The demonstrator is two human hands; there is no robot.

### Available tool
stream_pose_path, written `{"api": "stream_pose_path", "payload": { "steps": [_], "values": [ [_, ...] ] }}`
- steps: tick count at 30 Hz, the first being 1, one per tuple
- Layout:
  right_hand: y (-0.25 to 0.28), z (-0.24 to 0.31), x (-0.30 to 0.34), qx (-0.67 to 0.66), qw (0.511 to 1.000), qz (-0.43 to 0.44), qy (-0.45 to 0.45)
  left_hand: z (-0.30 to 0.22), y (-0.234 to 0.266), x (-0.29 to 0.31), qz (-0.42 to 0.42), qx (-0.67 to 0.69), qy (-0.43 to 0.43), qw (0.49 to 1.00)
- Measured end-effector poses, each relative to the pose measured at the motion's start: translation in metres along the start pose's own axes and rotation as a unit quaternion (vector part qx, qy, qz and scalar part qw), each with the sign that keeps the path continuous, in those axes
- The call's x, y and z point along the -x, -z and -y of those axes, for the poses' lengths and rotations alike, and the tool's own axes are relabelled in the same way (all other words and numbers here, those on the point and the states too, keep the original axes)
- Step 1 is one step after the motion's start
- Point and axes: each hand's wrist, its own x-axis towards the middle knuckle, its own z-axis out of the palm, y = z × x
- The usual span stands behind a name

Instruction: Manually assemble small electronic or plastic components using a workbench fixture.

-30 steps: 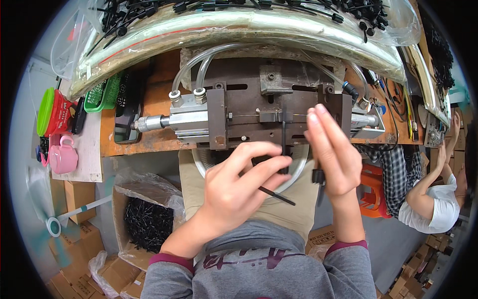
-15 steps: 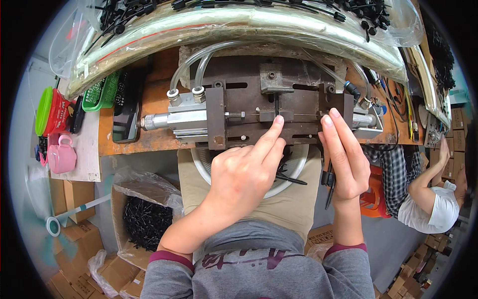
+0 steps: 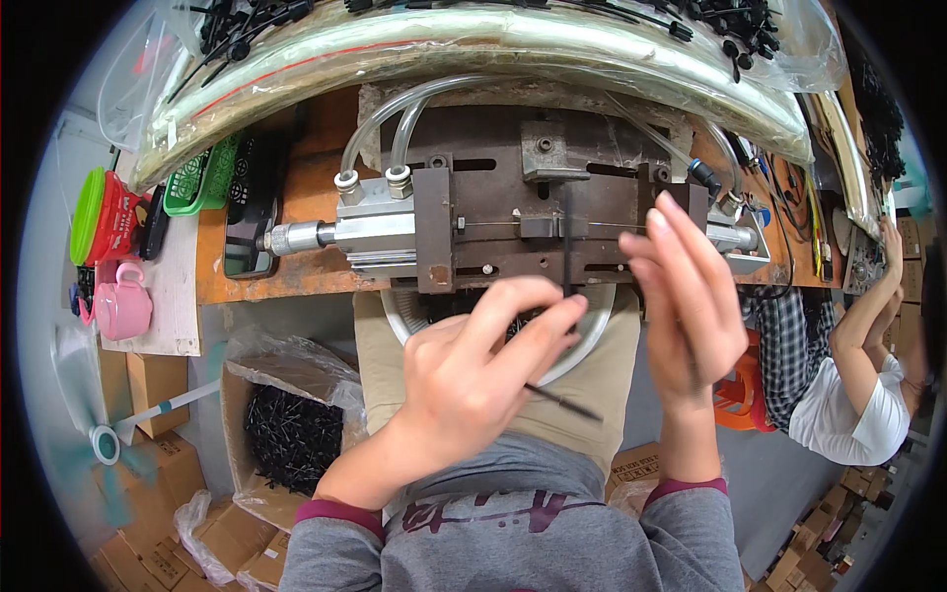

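Note:
My left hand (image 3: 483, 360) is closed below the front edge of a dark metal fixture (image 3: 493, 264). Its fingertips pinch a thin black rod (image 3: 568, 242), which stands up across the small centre block (image 3: 540, 227). A second thin black piece (image 3: 567, 403) sticks out beneath the same hand. To the right, my right hand (image 3: 691, 311) is raised with its fingers stretched out by the fixture's right end. Motion blurs it, and no held thing shows clearly there. A thin wire runs through the block toward the silver air cylinder (image 3: 375, 232) on the left.
Bagged material (image 3: 473, 54) with black parts on top spans the back. A green basket (image 3: 197, 183), a black tray (image 3: 249, 237) and a pink cup (image 3: 125, 301) are at left. Below stands a carton of black pieces (image 3: 293, 434). A co-worker (image 3: 853, 395) sits at right.
My left hand has drawn back toward me from the centre block, with the black rod in its fingers. My right hand has shifted slightly. The left cylinder's plunger has pulled back from the centre.

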Motion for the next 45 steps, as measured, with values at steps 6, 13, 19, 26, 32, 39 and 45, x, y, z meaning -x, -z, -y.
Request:
{"api": "stream_pose_path", "payload": {
  "steps": [6,13,19,26,32,39,45],
  "values": [
    [0.026,0.002,0.012,-0.298,0.929,0.041,-0.217,0.007,-0.011,0.000,0.077,-0.193,-0.026,0.978],
    [0.029,0.003,0.011,-0.520,0.789,0.000,-0.328,0.009,-0.012,-0.005,0.078,-0.180,-0.028,0.980],
    [0.027,0.015,0.011,-0.281,0.904,0.055,-0.316,0.003,-0.007,-0.002,0.040,-0.040,-0.046,0.997],
    [0.016,0.027,0.010,-0.408,0.785,0.168,-0.434,-0.005,0.006,0.004,0.073,0.045,-0.112,0.990],
    [0.010,0.034,0.009,-0.369,0.837,0.108,-0.389,-0.004,0.006,0.005,0.040,-0.016,-0.031,0.999],
    [0.011,0.032,0.029,-0.196,0.939,0.076,-0.273,0.006,-0.009,-0.002,0.089,-0.177,-0.011,0.980],
    [0.029,0.022,0.044,-0.287,0.922,0.062,-0.254,0.002,-0.009,-0.011,0.105,-0.198,0.003,0.974]
  ]
}}
